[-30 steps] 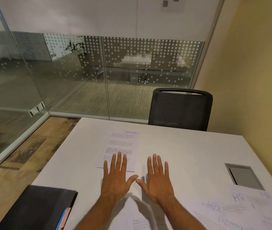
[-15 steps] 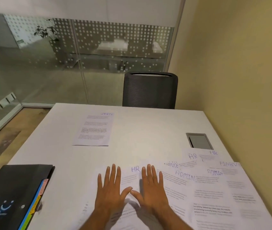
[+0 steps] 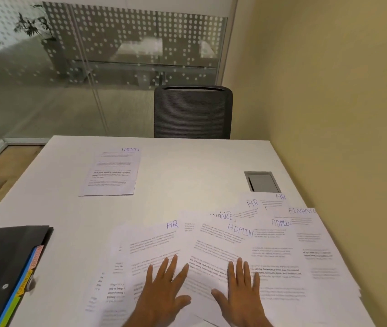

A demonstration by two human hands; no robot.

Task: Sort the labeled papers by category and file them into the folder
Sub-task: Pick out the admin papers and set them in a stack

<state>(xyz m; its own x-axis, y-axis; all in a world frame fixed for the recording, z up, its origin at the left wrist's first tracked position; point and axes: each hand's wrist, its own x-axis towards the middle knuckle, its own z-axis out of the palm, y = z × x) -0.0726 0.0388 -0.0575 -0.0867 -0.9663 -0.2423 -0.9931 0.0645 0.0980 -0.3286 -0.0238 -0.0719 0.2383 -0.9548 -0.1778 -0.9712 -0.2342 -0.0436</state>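
While the left hand [image 3: 164, 287] and right hand [image 3: 242, 289] lie flat, fingers spread, on the overlapping papers [image 3: 277, 251] — pinching nothing — 2 sheets could slide off together.

Left hand [image 3: 164, 289] palm down, fingers straight and slightly spread, thumb angled right. Right hand [image 3: 239, 291] alongside, near it but apart, same flat pose, thumb angled left. Both forearms enter from near edge.

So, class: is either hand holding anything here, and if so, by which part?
Nothing is held. The left hand and right hand lie flat, fingers straight, on the spread papers.
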